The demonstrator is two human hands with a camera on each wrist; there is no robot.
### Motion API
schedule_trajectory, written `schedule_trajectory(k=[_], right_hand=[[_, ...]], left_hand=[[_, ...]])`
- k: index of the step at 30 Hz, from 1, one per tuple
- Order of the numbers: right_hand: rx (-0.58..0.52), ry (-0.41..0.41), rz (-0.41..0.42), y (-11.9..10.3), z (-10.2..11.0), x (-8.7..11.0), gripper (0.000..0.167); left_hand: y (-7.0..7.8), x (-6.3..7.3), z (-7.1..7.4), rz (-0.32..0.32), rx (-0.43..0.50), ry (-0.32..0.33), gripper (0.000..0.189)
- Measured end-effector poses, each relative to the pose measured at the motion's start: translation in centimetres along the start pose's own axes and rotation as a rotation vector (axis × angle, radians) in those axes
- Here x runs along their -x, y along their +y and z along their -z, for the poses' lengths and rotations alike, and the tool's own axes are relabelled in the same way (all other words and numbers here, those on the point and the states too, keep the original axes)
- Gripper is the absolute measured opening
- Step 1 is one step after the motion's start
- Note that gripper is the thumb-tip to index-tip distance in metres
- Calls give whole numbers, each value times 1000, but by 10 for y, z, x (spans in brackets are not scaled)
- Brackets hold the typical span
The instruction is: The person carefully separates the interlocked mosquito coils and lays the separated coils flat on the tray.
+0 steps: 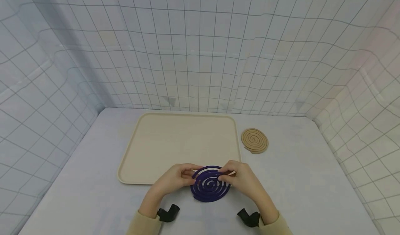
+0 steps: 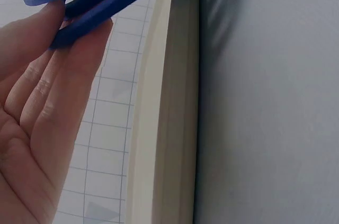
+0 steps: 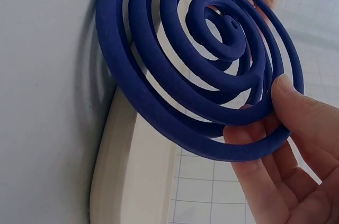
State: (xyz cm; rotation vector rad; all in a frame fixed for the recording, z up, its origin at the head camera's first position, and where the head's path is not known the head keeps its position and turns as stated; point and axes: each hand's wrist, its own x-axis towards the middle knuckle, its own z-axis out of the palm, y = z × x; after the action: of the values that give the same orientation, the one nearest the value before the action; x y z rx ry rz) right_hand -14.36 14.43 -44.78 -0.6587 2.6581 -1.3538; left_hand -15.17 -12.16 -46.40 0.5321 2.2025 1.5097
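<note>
A dark blue spiral mosquito coil (image 1: 208,193) is held up over the near edge of the tray, its rings partly spread apart. My left hand (image 1: 176,177) pinches its left rim between thumb and fingers. On the opposite side, my right hand (image 1: 242,177) grips the outer rings, the thumb on top and fingers beneath in the right wrist view. The coil (image 3: 180,70) looks tilted there, with gaps between its rings. Only part of the coil (image 2: 106,1) shows in the left wrist view, above the left fingers.
A cream tray (image 1: 187,134) lies behind the hands on the white table (image 1: 300,179). To its right rests a tan spiral mosquito coil (image 1: 254,140). White gridded walls (image 1: 200,54) enclose the table at the back and sides. Black wrist cameras sit below both hands.
</note>
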Motion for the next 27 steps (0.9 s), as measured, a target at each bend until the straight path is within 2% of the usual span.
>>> schedule_trajectory(k=[5, 11, 16, 22, 27], right_hand=[[25, 12, 18, 1, 0, 0, 9], [193, 88, 53, 0, 1, 0, 10], [245, 130, -4, 5, 5, -1, 10], [155, 141, -170, 17, 12, -3, 10], [17, 125, -237, 25, 15, -5, 11]], left_hand=[[-1, -1, -2, 10, -2, 30, 36], [1, -3, -4, 12, 6, 45, 27], [3, -1, -5, 29, -5, 78, 26], [4, 0, -2, 53, 47, 107, 26], [2, 2, 2, 78, 110, 111, 26]])
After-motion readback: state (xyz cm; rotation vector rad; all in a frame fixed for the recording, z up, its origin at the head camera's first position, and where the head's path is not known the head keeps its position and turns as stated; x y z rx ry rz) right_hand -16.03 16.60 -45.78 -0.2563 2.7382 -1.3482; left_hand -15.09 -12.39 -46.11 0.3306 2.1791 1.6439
